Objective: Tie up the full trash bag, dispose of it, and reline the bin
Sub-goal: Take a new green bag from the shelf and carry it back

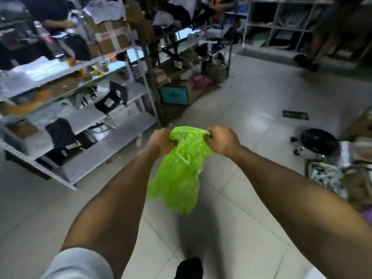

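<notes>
A thin bright green plastic bag [179, 174] hangs in the air in front of me, crumpled and limp. My left hand [161, 142] is shut on the bag's top edge at the left. My right hand [222, 138] is shut on the same top edge at the right, so the rim is stretched between both fists. The bag's lower part dangles above the tiled floor. No bin shows in this view.
White metal shelves [84, 121] full of boxes and clutter run along the left. A black wheeled stool [318, 140] and a pile of stuff [338, 178] sit at the right. A person's legs [314, 51] stand at the far right. My dark shoe [189, 267] is below.
</notes>
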